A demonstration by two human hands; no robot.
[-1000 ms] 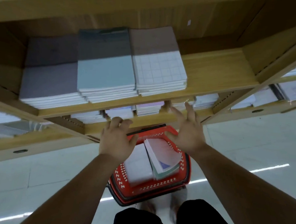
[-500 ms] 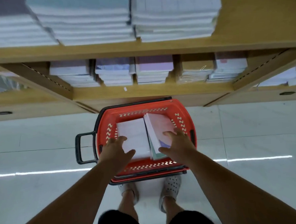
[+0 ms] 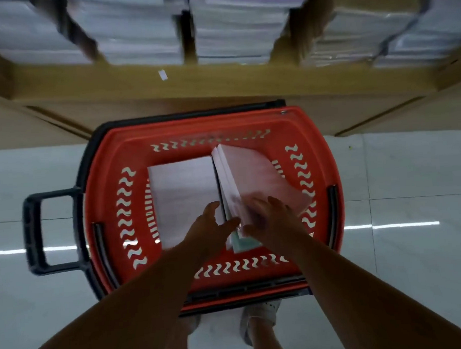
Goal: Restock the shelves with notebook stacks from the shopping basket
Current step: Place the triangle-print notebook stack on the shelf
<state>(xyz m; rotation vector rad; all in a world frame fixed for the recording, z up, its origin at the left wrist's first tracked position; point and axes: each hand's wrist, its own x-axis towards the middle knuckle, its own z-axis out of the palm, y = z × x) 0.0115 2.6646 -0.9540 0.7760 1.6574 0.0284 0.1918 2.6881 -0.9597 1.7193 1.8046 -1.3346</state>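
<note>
Pale glossy floor tiles (image 3: 411, 178) run up to a light wooden shelf unit (image 3: 219, 81), whose lowest board carries a row of blurred white and lilac notebook piles (image 3: 237, 27). On the floor, against the base of the shelves, sits a red plastic shopping basket (image 3: 105, 207) with a black rim. Its black loop pull handle (image 3: 32, 232) sticks out from its left edge.

Inside the basket, a flat white notebook stack (image 3: 182, 193) lies toward the left side. A second pale pink notebook stack (image 3: 258, 173) stands tilted beside it, leaning toward the right wall, with a green cover showing at its near corner.

Both hands are down inside the basket. The left hand (image 3: 208, 226) has its fingers extended and thumb spread, at the near right corner of the flat stack. The right hand (image 3: 271, 217) lies on the near end of the tilted stack; motion blur hides whether it grips. White perforated shoes (image 3: 260, 314) show below the basket's near edge.
</note>
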